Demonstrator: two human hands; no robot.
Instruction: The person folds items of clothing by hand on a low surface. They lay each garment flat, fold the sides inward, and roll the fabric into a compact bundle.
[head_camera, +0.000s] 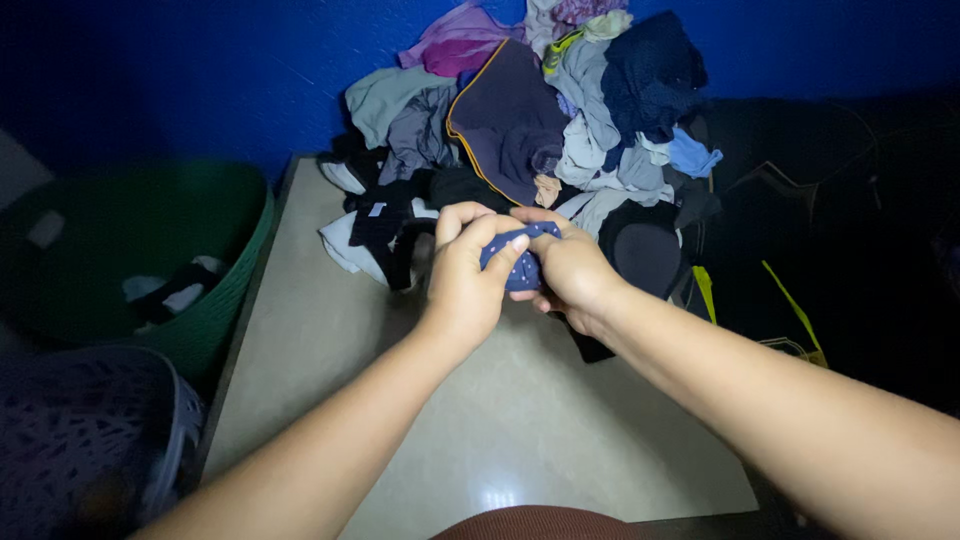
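The small blue dotted cloth (512, 258) sits bunched between both hands, held above the tabletop (470, 410) just near of the clothes heap (540, 120). The left hand (465, 275) is closed on its left side, thumb on top; the right hand (572, 268) grips its right side. To handle it well, both should probably pinch opposite edges and pull it flat, clear of the heap.

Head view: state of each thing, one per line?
Left hand: closed on the small blue dotted cloth.
Right hand: gripping the same cloth.
Small blue dotted cloth: bunched between both hands, off the table.
Clothes pile: heaped, unfolded.
Green basket: upright, few items inside.
Table: bare near edge.
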